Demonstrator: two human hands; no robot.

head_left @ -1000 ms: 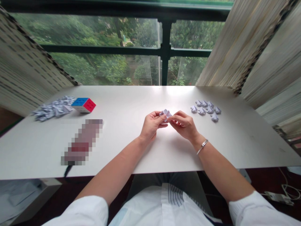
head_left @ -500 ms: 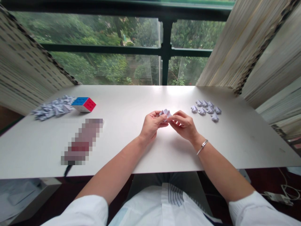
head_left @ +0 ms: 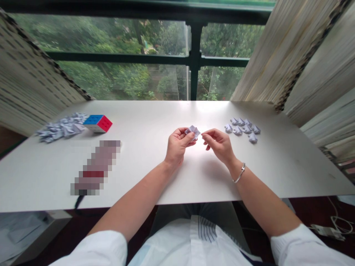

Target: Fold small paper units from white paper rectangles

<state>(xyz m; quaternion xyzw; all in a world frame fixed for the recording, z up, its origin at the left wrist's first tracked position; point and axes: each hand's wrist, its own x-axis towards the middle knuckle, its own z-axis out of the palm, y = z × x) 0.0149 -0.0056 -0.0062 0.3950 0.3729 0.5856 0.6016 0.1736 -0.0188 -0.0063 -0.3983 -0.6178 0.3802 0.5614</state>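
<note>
Between the thumb and fingers of my left hand (head_left: 176,145) is a small folded white paper piece (head_left: 193,130), its pointed flaps facing up. My right hand (head_left: 219,144) is just to the right of it, thumb and forefinger pinched close together near the paper's edge, the other fingers curled. Whether anything tiny is in that pinch I cannot make out. Both hands are above the white table (head_left: 155,177). Further right lies a group of several similar folded paper pieces (head_left: 246,128), spaced apart on the tabletop.
A heap of folded paper pieces (head_left: 59,127) lies at the far left, against a blue and red puzzle cube (head_left: 98,123). Nearer is a blurred-out flat object (head_left: 97,166) with a dark strap (head_left: 79,202) over the table edge. A window (head_left: 195,59) and curtains (head_left: 266,51) stand behind.
My right fingers have drawn slightly away to the right from the folded paper piece. The piece is tilted more toward me in my left hand, showing more of its flaps.
</note>
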